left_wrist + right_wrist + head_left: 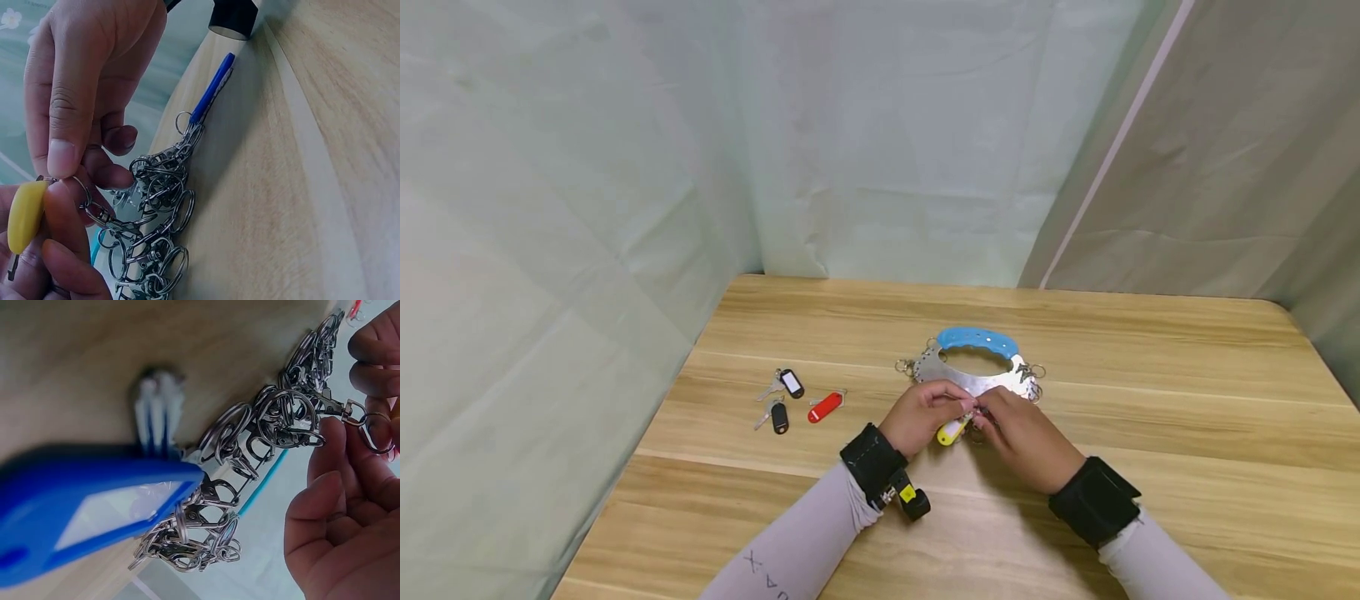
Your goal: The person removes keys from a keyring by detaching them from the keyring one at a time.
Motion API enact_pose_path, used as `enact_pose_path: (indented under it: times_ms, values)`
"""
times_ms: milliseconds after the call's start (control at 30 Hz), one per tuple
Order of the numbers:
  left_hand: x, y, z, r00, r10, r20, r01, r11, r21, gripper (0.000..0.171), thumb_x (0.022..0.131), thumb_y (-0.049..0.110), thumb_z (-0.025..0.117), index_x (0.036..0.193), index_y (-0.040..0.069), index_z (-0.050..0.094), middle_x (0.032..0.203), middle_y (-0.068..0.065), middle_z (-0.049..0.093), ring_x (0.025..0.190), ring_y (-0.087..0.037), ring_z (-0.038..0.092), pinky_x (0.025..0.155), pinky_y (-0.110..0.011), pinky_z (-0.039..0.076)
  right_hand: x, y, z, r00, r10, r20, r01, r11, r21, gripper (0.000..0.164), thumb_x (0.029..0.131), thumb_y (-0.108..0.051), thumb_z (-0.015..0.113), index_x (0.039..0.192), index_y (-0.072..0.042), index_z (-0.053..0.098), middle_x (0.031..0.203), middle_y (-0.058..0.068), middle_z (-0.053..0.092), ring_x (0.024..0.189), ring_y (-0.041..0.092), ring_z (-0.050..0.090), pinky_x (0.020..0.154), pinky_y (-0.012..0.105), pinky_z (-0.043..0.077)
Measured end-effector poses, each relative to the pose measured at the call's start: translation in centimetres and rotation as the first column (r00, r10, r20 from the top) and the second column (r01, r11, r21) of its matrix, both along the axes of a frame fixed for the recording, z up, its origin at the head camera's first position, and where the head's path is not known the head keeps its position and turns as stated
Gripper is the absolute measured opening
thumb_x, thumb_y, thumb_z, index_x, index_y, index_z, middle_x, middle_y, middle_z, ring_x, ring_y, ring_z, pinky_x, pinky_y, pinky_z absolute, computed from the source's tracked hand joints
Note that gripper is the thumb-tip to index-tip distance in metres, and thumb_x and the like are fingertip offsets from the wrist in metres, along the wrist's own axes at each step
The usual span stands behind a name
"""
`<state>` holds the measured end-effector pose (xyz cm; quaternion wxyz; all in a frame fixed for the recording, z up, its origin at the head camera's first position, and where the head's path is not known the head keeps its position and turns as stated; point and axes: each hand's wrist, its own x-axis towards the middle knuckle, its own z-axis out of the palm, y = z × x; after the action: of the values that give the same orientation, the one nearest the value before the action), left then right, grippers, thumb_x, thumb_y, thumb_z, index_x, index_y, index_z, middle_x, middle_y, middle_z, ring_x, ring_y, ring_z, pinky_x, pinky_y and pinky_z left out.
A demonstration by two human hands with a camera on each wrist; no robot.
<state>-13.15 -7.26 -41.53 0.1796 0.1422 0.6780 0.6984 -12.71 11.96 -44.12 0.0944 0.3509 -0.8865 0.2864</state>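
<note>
My left hand (925, 417) pinches between thumb and finger at the small ring of a yellow key tag (951, 432) with a key on it. From the other side my right hand (1026, 437) grips a metal split ring (88, 190) joined to a snap hook (331, 405). The hands meet at the front edge of a metal key holder (928, 364) with a blue handle (977, 338). Clusters of snap hooks and rings hang along it. A blue key tag (37, 519) with a key is among them, close to the right wrist camera.
Left of my hands lie a red key tag (825, 407) and two black key tags, one higher (792, 383) and one lower (780, 418), all with keys. The wooden table (1187, 417) ends at a pale curtain (895, 167) behind.
</note>
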Motion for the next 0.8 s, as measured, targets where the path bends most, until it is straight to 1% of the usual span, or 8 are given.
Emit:
enact_pose_path:
  times_ms: [67, 133, 200, 267, 333, 467, 633, 800]
  values:
    - [-0.02, -0.01, -0.06, 1.000, 0.004, -0.010, -0.004, 1.000, -0.010, 0.016, 0.092, -0.001, 0.056, 0.103, -0.011, 0.061, 0.096, -0.023, 0.065, 0.085, -0.029, 0.061, 0.067, -0.022, 0.045, 0.04, -0.02, 0.05, 1.000, -0.002, 0.010, 0.002, 1.000, 0.004, 0.012, 0.092, -0.010, 0.061, 0.103, -0.010, 0.057, 0.097, -0.003, 0.054, 0.090, 0.011, 0.050, 0.076, 0.035, 0.046]
    - [-0.03, -0.01, -0.14, 1.000, 0.010, -0.017, -0.010, 1.000, -0.012, 0.015, 0.092, -0.001, 0.057, 0.103, -0.011, 0.061, 0.096, -0.022, 0.066, 0.082, -0.023, 0.062, 0.066, -0.022, 0.046, 0.08, -0.01, 0.15, 1.000, -0.007, 0.026, 0.007, 1.000, 0.000, 0.015, 0.091, -0.012, 0.063, 0.105, -0.011, 0.057, 0.099, -0.003, 0.054, 0.091, 0.011, 0.050, 0.077, 0.035, 0.046]
    - [-0.01, -0.02, -0.19, 1.000, 0.012, -0.013, -0.012, 1.000, -0.013, 0.015, 0.092, 0.000, 0.056, 0.103, -0.011, 0.061, 0.096, -0.021, 0.066, 0.080, -0.020, 0.062, 0.065, -0.022, 0.046, 0.14, 0.00, 0.27, 0.999, -0.016, 0.043, 0.017, 1.000, -0.008, 0.021, 0.089, -0.015, 0.066, 0.107, -0.011, 0.056, 0.099, -0.003, 0.053, 0.090, 0.011, 0.050, 0.077, 0.035, 0.046]
    - [-0.01, -0.01, -0.28, 1.000, 0.015, -0.006, -0.015, 1.000, -0.007, 0.015, 0.092, 0.000, 0.056, 0.103, -0.011, 0.061, 0.096, -0.021, 0.066, 0.080, -0.019, 0.063, 0.064, -0.022, 0.046, 0.19, 0.01, 0.36, 0.998, -0.028, 0.062, 0.029, 0.999, -0.019, 0.027, 0.086, -0.017, 0.070, 0.108, -0.012, 0.055, 0.099, -0.002, 0.052, 0.088, 0.011, 0.050, 0.076, 0.036, 0.046]
    - [-0.01, 0.03, -0.36, 1.000, 0.015, 0.005, -0.015, 1.000, 0.005, 0.016, 0.092, -0.001, 0.056, 0.103, -0.011, 0.060, 0.096, -0.022, 0.066, 0.081, -0.020, 0.063, 0.064, -0.022, 0.046, 0.21, 0.05, 0.38, 0.996, -0.043, 0.078, 0.045, 0.999, -0.028, 0.031, 0.084, -0.017, 0.073, 0.108, -0.012, 0.054, 0.098, -0.001, 0.051, 0.086, 0.011, 0.050, 0.074, 0.035, 0.046]
    - [-0.01, 0.08, -0.38, 1.000, 0.001, 0.019, -0.002, 1.000, 0.030, 0.017, 0.093, -0.001, 0.055, 0.104, -0.013, 0.059, 0.097, -0.026, 0.065, 0.086, -0.025, 0.063, 0.067, -0.022, 0.046, 0.14, 0.08, 0.34, 0.996, -0.051, 0.080, 0.054, 0.998, -0.039, 0.029, 0.083, -0.013, 0.073, 0.105, -0.011, 0.055, 0.097, -0.001, 0.053, 0.087, 0.011, 0.051, 0.075, 0.036, 0.046]
    - [0.05, 0.06, -0.40, 1.000, 0.010, 0.014, -0.011, 0.999, 0.033, 0.016, 0.092, -0.001, 0.055, 0.103, -0.012, 0.059, 0.095, -0.024, 0.065, 0.086, -0.030, 0.063, 0.066, -0.023, 0.047, 0.01, 0.13, 0.22, 0.998, -0.028, 0.053, 0.030, 0.999, -0.028, 0.022, 0.086, -0.013, 0.071, 0.104, -0.009, 0.058, 0.099, -0.001, 0.056, 0.093, 0.012, 0.052, 0.080, 0.037, 0.046]
    - [0.19, -0.02, 0.03, 1.000, 0.001, 0.007, -0.002, 0.999, 0.041, 0.016, 0.093, -0.004, 0.053, 0.104, -0.014, 0.058, 0.096, -0.029, 0.063, 0.087, -0.040, 0.060, 0.067, -0.023, 0.047, -0.07, 0.03, 0.18, 1.000, 0.000, 0.020, 0.001, 1.000, -0.027, 0.018, 0.087, -0.012, 0.068, 0.102, -0.008, 0.060, 0.098, -0.001, 0.058, 0.093, 0.013, 0.053, 0.079, 0.037, 0.046]
